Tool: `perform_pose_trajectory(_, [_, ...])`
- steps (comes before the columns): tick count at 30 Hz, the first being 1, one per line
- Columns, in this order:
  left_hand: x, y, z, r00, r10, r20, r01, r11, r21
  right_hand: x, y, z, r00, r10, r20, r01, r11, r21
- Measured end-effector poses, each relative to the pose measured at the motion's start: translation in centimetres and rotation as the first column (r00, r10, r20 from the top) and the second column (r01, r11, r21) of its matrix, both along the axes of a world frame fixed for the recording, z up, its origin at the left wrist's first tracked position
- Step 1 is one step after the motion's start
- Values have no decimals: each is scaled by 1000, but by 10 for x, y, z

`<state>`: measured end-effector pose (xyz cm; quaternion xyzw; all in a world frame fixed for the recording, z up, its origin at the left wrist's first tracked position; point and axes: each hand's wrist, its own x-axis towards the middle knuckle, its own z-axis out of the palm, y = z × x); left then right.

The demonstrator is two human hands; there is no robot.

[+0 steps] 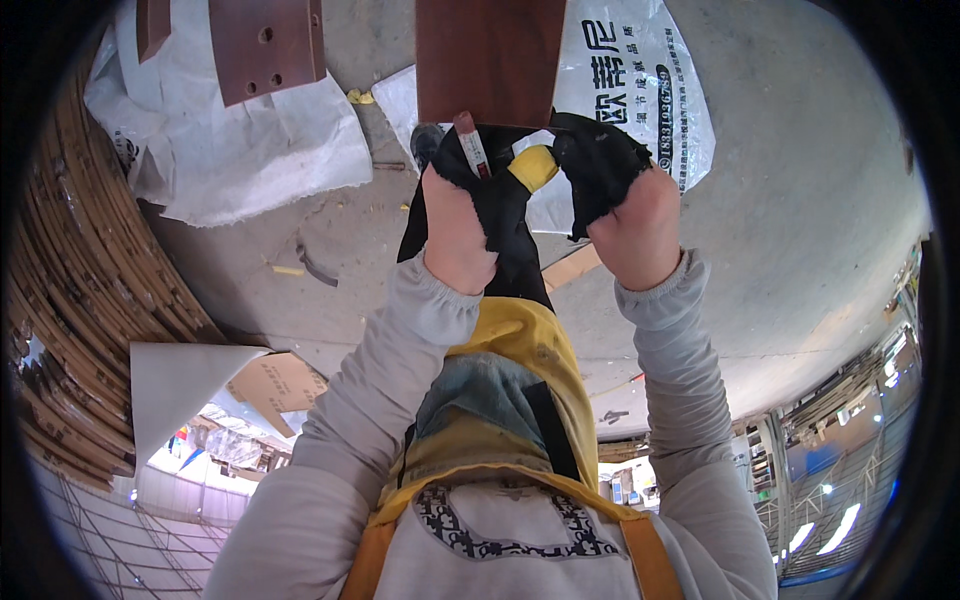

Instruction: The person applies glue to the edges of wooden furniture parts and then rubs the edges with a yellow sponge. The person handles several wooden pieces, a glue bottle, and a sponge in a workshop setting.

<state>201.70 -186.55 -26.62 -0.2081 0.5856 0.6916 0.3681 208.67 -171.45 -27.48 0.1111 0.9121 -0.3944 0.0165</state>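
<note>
A dark red-brown wooden board [490, 60] stretches forward from just beyond my hands. My left hand [462, 185], in a black glove, is closed around a stick with a brown end and a white label [470, 143], which points up toward the board. My right hand [605, 180], in a torn-edged black glove, curls inward by the board's near end. A yellow piece [533, 168] sits between the hands, close to the right fingers; what it is, I cannot tell. The gloves hide most of the right fingertips.
At the left, a brown panel with holes [265, 45] lies on white plastic sheeting [270, 150]. Curved stacks of brown sheets [90, 250] line the left side. Printed plastic wrap [640, 80] is under the board's right side. Small scraps dot the grey floor [800, 180].
</note>
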Motion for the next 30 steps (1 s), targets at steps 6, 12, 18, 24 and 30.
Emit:
perform_pose_trajectory(6, [-5,6,6,988,-34,-149,33,999,-7,-10,2,7,1000,2,-11,-2,1000,6])
perform_pose_trajectory(12, [2,0,-2,998,-14,-64,15,1000,21,-8,5,10,998,0,64,-2,1000,31])
perform_pose_trajectory(18, [2,5,-1,998,7,-67,-6,1000,24,-10,1,5,994,-98,43,102,991,-88])
perform_pose_trajectory(24, [2,4,-2,966,-135,-219,103,983,-149,-16,9,20,920,-44,390,62,997,-34])
perform_pose_trajectory(30, [2,3,-4,955,-163,-248,124,979,-164,-20,9,17,947,-65,316,121,979,-161])
